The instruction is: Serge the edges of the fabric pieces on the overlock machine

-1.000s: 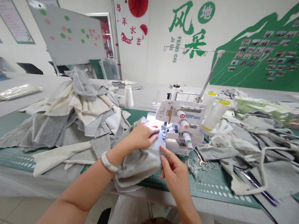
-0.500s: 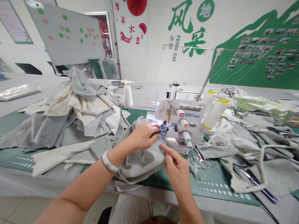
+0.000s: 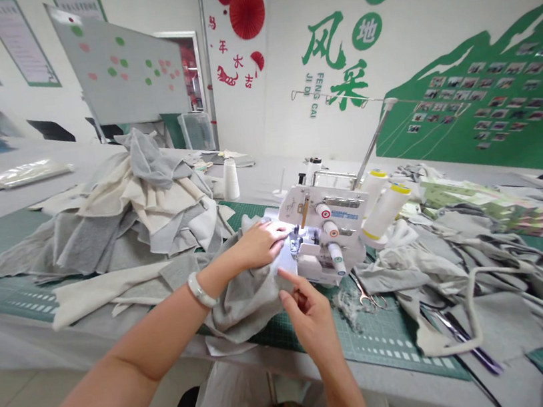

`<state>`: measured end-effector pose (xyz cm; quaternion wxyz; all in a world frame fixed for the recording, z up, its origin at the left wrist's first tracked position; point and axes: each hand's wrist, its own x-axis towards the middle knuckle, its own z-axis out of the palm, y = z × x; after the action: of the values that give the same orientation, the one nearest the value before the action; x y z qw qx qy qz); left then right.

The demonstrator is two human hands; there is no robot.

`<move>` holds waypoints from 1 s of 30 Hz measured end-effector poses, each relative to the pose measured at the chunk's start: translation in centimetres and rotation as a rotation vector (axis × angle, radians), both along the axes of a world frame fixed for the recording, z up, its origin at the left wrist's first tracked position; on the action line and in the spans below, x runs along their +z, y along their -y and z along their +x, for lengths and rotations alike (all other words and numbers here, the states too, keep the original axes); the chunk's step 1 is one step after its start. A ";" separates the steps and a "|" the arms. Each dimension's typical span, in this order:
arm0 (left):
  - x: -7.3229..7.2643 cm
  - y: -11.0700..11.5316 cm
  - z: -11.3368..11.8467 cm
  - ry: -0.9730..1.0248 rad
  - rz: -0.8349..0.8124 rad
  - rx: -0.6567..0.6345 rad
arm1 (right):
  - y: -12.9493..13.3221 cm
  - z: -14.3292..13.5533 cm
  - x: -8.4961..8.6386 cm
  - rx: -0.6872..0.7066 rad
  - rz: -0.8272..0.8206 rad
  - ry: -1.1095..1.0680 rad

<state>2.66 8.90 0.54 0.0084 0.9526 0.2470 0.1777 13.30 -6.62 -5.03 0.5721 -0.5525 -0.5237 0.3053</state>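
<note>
Bunched grey fabric lies in front of a white overlock sewing machine. My left hand, a pale bangle on its wrist, grips the fabric's upper part, fingertips close to the presser foot. The machine's light plate now shows between the fabric edge and the foot. Lower down, my right hand reaches to the fabric's right edge, index finger stretched out and thumb apart from it. Its other fingers curl toward the palm. Folds hide the cloth under my left hand.
A tall heap of grey and cream fabric pieces stands left. Right of the machine lie small scissors, thread scraps, fabric scraps and dark-handled scissors. White thread cones stand behind, on the green cutting mat's side.
The fabric and both hands have shifted left, away from the presser foot, uncovering the plate. My right thumb and index finger are farther apart. The view has also moved slightly.
</note>
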 end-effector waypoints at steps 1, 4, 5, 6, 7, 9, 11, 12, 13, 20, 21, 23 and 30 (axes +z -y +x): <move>0.0 -0.1 0.1 -0.002 0.000 0.006 | 0.0 0.0 0.0 0.006 -0.005 -0.011; 0.0 -0.4 0.2 0.003 -0.001 0.003 | 0.0 -0.1 -0.1 0.025 -0.048 -0.086; 0.0 -0.3 0.2 0.009 -0.003 -0.004 | 0.0 -0.2 -0.1 0.030 -0.061 -0.115; 0.1 -0.2 0.2 0.018 -0.006 -0.012 | 0.0 -0.2 -0.2 0.033 -0.068 -0.142; 0.2 0.1 0.2 0.032 -0.010 -0.012 | 0.0 -0.2 -0.2 0.035 -0.070 -0.164; 0.4 0.7 0.0 0.075 -0.027 0.013 | 0.1 -0.2 -0.4 0.037 -0.068 -0.191; 0.5 1.5 -0.2 0.096 -0.065 0.036 | 0.1 -0.1 -0.6 0.052 -0.071 -0.197; 0.5 1.8 -0.3 0.092 -0.090 0.043 | 0.1 -0.1 -0.7 0.064 -0.073 -0.197; 0.5 2.0 -0.4 0.078 -0.113 0.047 | 0.2 -0.1 -0.8 0.077 -0.075 -0.196; -0.1 2.3 -0.4 0.020 -0.104 0.081 | -0.1 -0.8 -0.6 0.059 -0.056 -0.143; -0.2 2.3 -0.3 0.022 -0.092 0.084 | -0.2 -1.1 -0.6 0.053 -0.054 -0.139; -0.3 2.3 -0.2 0.021 -0.082 0.090 | -0.3 -1.7 -0.8 0.042 -0.044 -0.153; -0.4 1.2 0.2 0.006 -0.080 0.100 | 0.4 -3.6 -1.9 -0.007 0.010 -0.180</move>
<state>2.83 7.69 0.14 0.0383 0.9374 0.3010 0.1708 9.69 -7.04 -6.90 0.6206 -0.5219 -0.4697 0.3492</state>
